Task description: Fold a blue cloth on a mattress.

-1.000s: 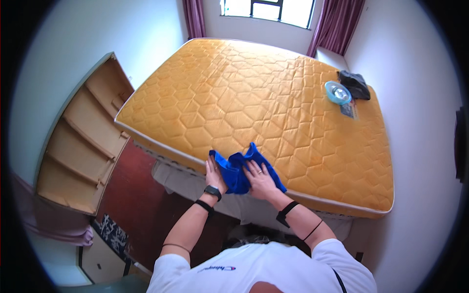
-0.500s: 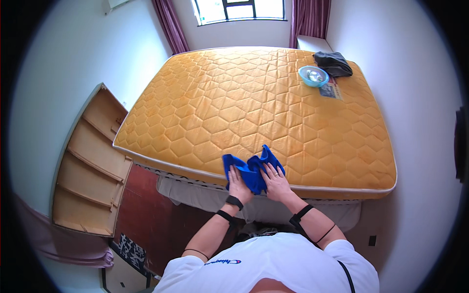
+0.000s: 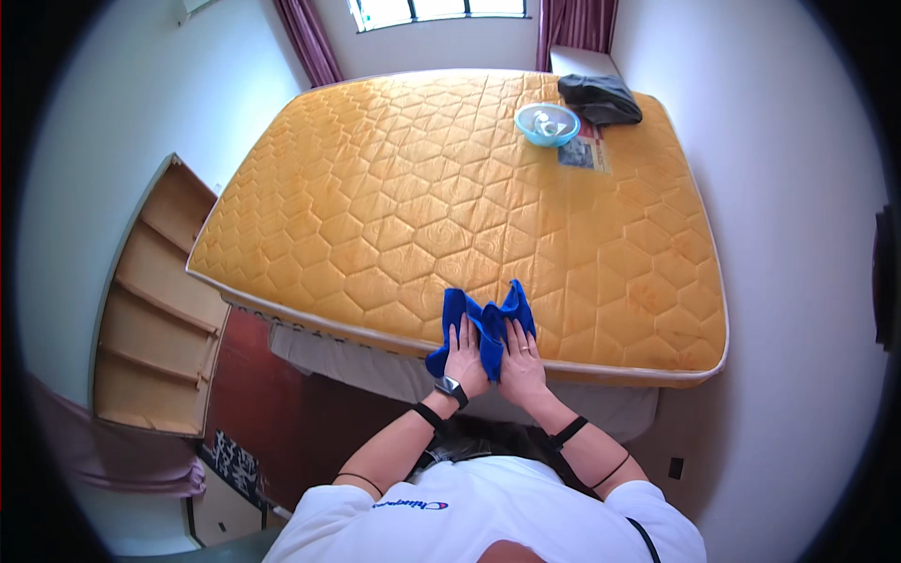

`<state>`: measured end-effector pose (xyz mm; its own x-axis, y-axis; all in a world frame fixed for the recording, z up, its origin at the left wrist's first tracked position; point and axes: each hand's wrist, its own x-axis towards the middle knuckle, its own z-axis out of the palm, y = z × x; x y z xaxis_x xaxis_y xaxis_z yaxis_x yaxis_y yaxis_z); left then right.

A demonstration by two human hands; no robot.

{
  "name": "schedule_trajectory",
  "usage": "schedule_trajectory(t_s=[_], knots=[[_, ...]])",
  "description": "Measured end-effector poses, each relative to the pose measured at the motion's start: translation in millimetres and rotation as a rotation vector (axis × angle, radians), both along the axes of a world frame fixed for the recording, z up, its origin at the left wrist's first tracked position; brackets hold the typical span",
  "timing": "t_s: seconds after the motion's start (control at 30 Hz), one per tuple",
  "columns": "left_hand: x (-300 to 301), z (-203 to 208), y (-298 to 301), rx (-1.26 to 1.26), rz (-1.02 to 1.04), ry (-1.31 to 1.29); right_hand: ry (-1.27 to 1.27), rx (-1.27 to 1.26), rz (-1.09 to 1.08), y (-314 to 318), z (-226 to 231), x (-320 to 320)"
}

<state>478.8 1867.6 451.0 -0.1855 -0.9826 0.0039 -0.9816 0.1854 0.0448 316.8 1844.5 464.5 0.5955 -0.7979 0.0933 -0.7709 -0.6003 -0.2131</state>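
A crumpled blue cloth (image 3: 488, 324) is pinned flat at the near edge of the orange quilted mattress (image 3: 450, 197) by the left hand (image 3: 465, 361) and right hand (image 3: 522, 366), fingers spread, palms pressing rather than gripping, evidently for wiping.

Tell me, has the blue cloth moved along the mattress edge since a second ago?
Yes. The blue cloth has slid rightward along the near edge of the orange mattress.

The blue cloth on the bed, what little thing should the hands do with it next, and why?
Probably smooth it flat. The blue cloth lies bunched and wrinkled at the near edge of the orange mattress, one corner hanging over the side. The left hand and right hand both rest flat on it, side by side, so sliding them apart looks like the easiest next bit.
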Motion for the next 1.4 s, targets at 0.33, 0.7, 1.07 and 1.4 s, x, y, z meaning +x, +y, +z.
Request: schedule_trajectory(t_s=[0.33, 0.7, 1.07, 1.4], knots=[[9.3, -6.8, 1.5, -0.121, -0.043, 0.085, 0.044, -0.023, -0.087, 5.4, -1.6, 21.8], [132.7, -9.0, -4.2, -0.228, -0.148, 0.279, 0.070, -0.001, -0.094, 13.9, 14.5, 145.1], [308.8, -1.9, 23.6, -0.102, 0.181, -0.232, 0.120, 0.024, 0.179, 6.5, 21.7, 333.7], [400.7, 6.5, 35.0, 0.060, 0.482, -0.249, 0.114, -0.114, 0.446, -20.7, 14.7, 447.2]])
